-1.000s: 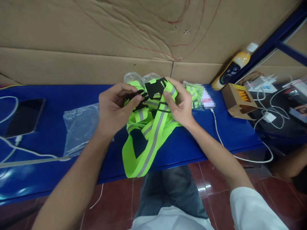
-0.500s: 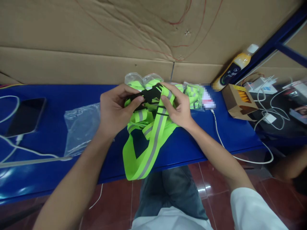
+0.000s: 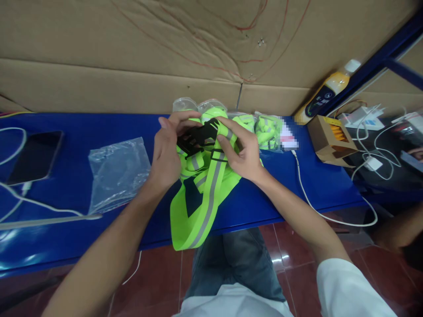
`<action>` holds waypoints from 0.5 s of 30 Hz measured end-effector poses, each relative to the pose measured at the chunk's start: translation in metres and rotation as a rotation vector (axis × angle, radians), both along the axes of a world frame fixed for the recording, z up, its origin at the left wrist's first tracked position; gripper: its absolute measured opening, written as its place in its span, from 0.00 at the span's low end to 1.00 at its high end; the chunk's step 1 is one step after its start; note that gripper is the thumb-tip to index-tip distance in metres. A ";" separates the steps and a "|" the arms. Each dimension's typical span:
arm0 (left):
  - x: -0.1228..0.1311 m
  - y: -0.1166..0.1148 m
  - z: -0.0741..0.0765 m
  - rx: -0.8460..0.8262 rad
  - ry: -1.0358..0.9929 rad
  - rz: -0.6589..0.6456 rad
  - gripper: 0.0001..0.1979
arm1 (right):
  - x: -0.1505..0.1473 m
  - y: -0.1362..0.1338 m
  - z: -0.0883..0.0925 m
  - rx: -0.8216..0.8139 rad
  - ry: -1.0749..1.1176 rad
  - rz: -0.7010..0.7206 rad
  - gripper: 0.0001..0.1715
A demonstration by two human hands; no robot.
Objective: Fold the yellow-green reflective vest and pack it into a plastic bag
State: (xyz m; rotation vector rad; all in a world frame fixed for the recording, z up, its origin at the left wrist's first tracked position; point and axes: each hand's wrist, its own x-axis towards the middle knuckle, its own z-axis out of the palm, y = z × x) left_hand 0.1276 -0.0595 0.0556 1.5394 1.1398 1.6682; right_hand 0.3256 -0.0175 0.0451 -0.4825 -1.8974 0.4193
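A fluorescent yellow-green reflective strap with a grey stripe hangs in a loop over the table's front edge. At its upper end is a black plastic buckle. My right hand pinches the strap beside the buckle, thumb in front and fingers behind. The fingers of my left hand curl around the buckle's left side, the thumb lifted away from it; the fingertips are partly hidden. A black slider sits on the strap below my right thumb. More folded strap lies on the table beneath both hands.
Bagged green straps lie along the cardboard wall. A clear plastic bag and a phone with a white cable are on the left. A juice bottle, an open carton and tangled cables stand at the right.
My left hand has turned and its thumb has come up off the buckle, which now shows more of its left part. My right hand keeps its pinch on the strap.
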 end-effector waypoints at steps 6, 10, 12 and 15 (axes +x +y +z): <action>0.014 -0.005 0.000 0.066 -0.060 0.048 0.36 | -0.012 -0.011 -0.006 0.069 0.007 0.014 0.19; 0.009 -0.008 0.005 0.105 0.102 -0.064 0.21 | -0.009 -0.009 -0.002 0.061 0.008 0.012 0.18; 0.002 -0.008 0.010 0.121 0.287 -0.061 0.16 | -0.003 -0.005 0.001 0.041 0.020 -0.001 0.16; -0.008 -0.007 0.013 0.139 0.507 0.058 0.12 | 0.004 0.003 0.005 -0.009 0.050 -0.038 0.15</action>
